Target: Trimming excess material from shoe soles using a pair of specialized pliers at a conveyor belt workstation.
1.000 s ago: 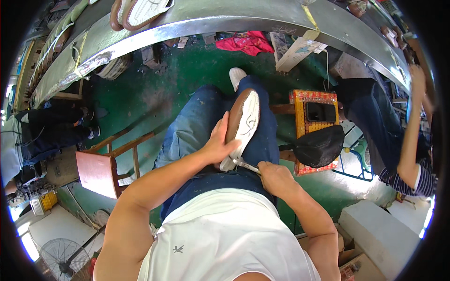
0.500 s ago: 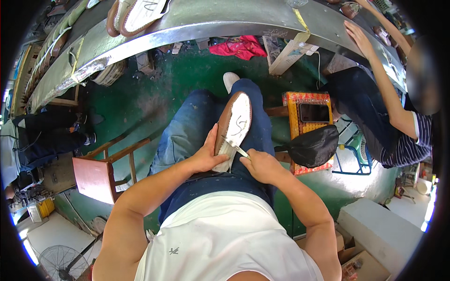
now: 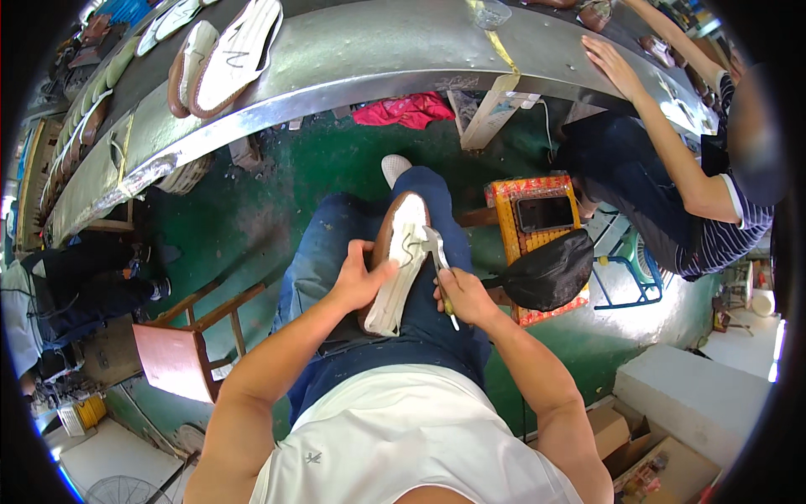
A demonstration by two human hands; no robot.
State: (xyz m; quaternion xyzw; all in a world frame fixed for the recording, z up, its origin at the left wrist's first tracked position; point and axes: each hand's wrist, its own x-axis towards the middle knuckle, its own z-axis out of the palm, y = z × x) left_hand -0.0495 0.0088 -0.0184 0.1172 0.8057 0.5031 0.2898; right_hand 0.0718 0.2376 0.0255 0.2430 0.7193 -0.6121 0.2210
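Note:
A brown shoe (image 3: 410, 220) lies along my thighs with its white underside up and its toe pointing away from me. A dark squiggle is drawn across the white. My left hand (image 3: 359, 279) grips the shoe's left side, thumb resting on the underside and fingers round the brown edge. In my right hand (image 3: 464, 296) is a pair of metal pliers (image 3: 433, 242) with a yellowish handle. Their head touches or lies very near the shoe's right edge; I cannot tell which.
Ahead runs a metal workbench (image 3: 361, 55) bearing more brown and white shoes (image 3: 231, 71). At right, a stool with an orange beaded top (image 3: 512, 231) holds a phone (image 3: 544, 213) and a black bag (image 3: 550, 270). Beyond it sits a co-worker (image 3: 697, 189). A wooden stool (image 3: 174, 361) stands left.
The pliers have moved from across the shoe's middle to its right edge, farther forward. My left hand has shifted its hold, and the shoe sits a little lower and left in view.

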